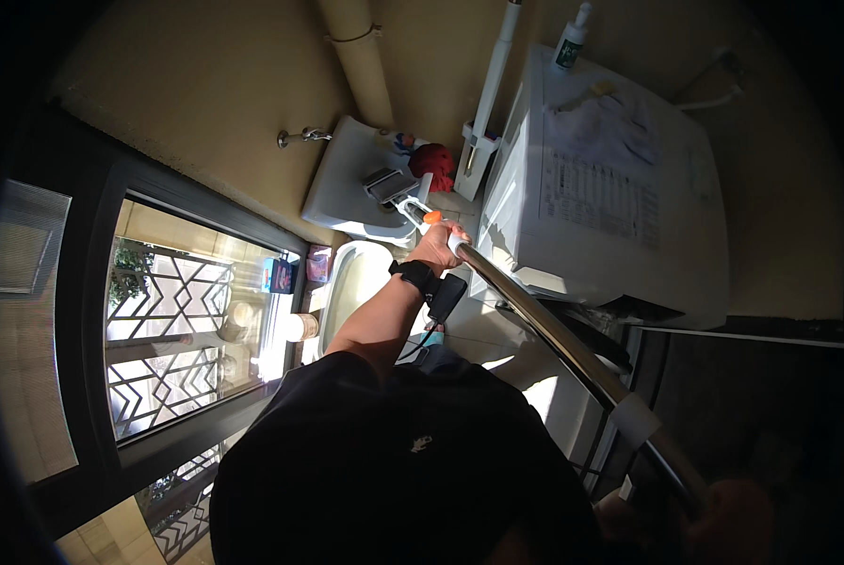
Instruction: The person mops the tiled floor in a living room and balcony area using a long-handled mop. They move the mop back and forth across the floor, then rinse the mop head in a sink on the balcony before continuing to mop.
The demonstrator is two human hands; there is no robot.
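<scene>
A flat mop with a shiny metal handle [535,307] slants across the view from lower right to upper middle. My left hand [438,246] is wrapped around its lower end, just below an orange button [432,217] on the white joint. The grey mop head [391,185] is over the white sink [334,194]; whether it touches the bowl cannot be seen. Down in the dark lower right, my right hand [731,521] closes around the upper part of the handle. A red cloth [432,164] lies at the sink's right side, close to the mop head.
Right of the handle stands a white washing machine [598,261], with a pump bottle [570,44] and a cloth [606,127] on top. A narrow white bucket [473,166] holds another pole [494,78]. Left are a pale tub [330,300], a jar [303,327] and a window [203,318].
</scene>
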